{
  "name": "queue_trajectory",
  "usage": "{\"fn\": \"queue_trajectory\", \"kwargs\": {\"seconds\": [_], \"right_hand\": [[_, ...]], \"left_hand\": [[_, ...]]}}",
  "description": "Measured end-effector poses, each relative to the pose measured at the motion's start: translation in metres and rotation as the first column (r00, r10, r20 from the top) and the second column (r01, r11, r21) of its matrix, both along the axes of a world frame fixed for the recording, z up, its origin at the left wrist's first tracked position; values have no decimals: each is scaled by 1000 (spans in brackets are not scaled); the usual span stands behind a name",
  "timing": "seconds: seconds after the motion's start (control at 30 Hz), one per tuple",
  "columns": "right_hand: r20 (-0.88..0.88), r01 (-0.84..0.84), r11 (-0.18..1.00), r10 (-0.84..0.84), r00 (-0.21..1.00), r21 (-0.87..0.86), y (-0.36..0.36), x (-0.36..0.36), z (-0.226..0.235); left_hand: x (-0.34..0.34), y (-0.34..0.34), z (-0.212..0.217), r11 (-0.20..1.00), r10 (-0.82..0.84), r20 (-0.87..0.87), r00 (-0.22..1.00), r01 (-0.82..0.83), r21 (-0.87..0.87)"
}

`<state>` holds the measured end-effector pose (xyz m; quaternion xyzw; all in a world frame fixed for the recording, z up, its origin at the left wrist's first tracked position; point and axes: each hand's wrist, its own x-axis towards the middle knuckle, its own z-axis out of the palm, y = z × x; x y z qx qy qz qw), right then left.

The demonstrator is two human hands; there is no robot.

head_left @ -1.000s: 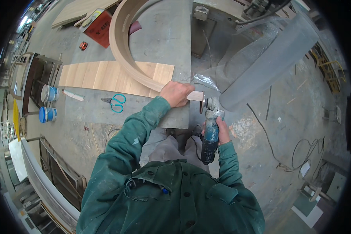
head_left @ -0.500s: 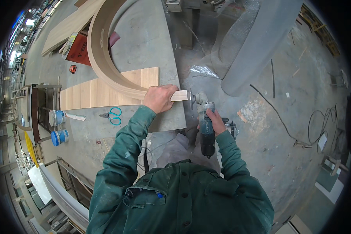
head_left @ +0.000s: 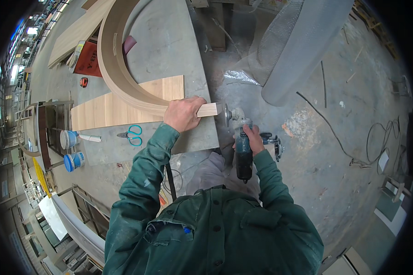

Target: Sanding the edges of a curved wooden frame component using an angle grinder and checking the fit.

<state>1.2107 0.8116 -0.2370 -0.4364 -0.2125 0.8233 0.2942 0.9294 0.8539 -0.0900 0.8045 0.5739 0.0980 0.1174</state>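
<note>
My left hand (head_left: 182, 113) has its fingers clamped around a curved wooden band (head_left: 112, 59), close to its squared end, which juts just past the right edge of the tabletop (head_left: 170, 50). From there the band arcs over a flat wooden panel (head_left: 163, 87) toward the far edge. My right hand (head_left: 254, 139) has its fingers wrapped around the body of a grinder (head_left: 243, 156), held off the right edge near the near right corner. Its disc (head_left: 227, 114) faces the band's end, just beside it; I cannot tell whether they touch. Teal-handled scissors (head_left: 134, 135) lie between the panel and the near edge. Farther left, a small orange tape measure (head_left: 83, 82) sits near a red container (head_left: 88, 63).
</note>
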Motion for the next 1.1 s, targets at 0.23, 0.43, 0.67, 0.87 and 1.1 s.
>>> {"fn": "queue_trajectory", "kwargs": {"seconds": [0.23, 0.43, 0.67, 0.87, 1.1], "right_hand": [[9, -23, 999, 23, 1000, 43, -2, -2, 13], [37, -37, 996, 34, 999, 76, -3, -1, 28], [-19, -40, 993, 42, 999, 113, -9, 0, 51], [-51, -52, 991, 58, 997, 126, -5, 0, 76], [-62, -51, 990, 59, 996, 129, -5, -1, 90]], "left_hand": [[0, 1, 2, 1000, -5, 21, 1000, 4, 15], [0, 0, 1, 1000, -5, 4, 1000, 5, 12], [-2, -2, 0, 1000, 7, 10, 1000, -7, 6], [-2, -2, 3, 1000, -12, 16, 1000, 12, 13], [-3, -2, -1, 1000, 13, -22, 1000, -13, -10]]}}
